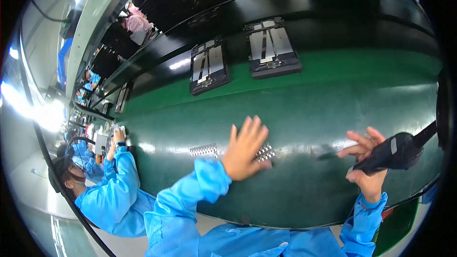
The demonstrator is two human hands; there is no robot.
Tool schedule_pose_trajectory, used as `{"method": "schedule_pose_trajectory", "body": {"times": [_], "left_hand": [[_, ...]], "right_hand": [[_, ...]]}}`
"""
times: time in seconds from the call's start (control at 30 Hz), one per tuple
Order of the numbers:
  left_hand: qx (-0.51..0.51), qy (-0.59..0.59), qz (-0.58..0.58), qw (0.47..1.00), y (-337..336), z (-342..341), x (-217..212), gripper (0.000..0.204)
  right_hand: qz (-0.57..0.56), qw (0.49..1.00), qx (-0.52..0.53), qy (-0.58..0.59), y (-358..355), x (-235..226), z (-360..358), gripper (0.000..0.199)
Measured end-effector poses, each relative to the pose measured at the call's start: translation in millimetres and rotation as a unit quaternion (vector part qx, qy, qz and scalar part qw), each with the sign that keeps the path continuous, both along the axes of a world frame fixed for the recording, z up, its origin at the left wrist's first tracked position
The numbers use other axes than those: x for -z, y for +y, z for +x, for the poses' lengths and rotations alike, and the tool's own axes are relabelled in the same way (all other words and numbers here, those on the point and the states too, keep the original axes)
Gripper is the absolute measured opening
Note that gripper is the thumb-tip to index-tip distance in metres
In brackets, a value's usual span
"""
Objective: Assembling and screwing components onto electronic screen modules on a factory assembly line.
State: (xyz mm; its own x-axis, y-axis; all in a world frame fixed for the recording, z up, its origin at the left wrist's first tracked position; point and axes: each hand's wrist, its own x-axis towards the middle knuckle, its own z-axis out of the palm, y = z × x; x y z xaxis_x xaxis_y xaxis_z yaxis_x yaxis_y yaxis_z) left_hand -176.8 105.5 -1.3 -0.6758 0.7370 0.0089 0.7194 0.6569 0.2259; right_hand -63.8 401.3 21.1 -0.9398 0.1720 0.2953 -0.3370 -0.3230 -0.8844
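"Starting from the left, what is there?"

"A co-worker (114, 195) in blue, well left of the checkered strip (203, 151). The strip lies flat on the green bench top (309, 109), and beyond it sits a flat black-and-grey unit (209, 68)."

"And the left hand?"

"The left hand (245, 150) is just right of the strip, palm down, fingers spread, nothing pinched. Under its edge shows a second checkered patch (264, 153) (possibly the same piece running on beneath the palm; I can't tell)."

"Does it press?"

"I can't tell touching from hovering. If the pattern needs flattening, I'd use light, even pressure and keep the fingertips from catching its edges."

"Further right?"

"Another black-and-grey unit (273, 50), beyond the strip and to its right. Then, well right of the strip, the right hand (369, 157), its fingers fanned out behind a black handheld tool (388, 153)."

"Gripped?"

"The tool hides the palm, so I can't tell. To handle it well, I'd want a secure hold, with its tip kept clear of the pattern and the left fingers."
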Motion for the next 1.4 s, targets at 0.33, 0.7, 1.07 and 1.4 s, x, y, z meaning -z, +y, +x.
{"method": "schedule_pose_trajectory", "body": {"times": [0.33, 0.7, 1.07, 1.4], "left_hand": [[0.013, 0.069, -0.072, 0.995, -18, -44, -20, 0.072], [-0.125, 0.127, -0.227, 0.957, 116, -187, -28, 0.091], [-0.054, 0.223, 0.087, 0.969, 134, -141, -26, 0.049], [0.113, 0.092, 0.109, 0.983, 105, 49, -4, 0.064]], "right_hand": [[0.029, 0.995, 0.061, -0.068, 29, 12, 0, 0.078], [0.038, 0.996, 0.061, 0.044, 48, 25, 0, 0.062], [0.026, 0.998, 0.015, 0.054, 58, 26, -1, 0.050], [0.048, 0.996, 0.075, 0.004, 62, 18, -11, 0.081]]}}
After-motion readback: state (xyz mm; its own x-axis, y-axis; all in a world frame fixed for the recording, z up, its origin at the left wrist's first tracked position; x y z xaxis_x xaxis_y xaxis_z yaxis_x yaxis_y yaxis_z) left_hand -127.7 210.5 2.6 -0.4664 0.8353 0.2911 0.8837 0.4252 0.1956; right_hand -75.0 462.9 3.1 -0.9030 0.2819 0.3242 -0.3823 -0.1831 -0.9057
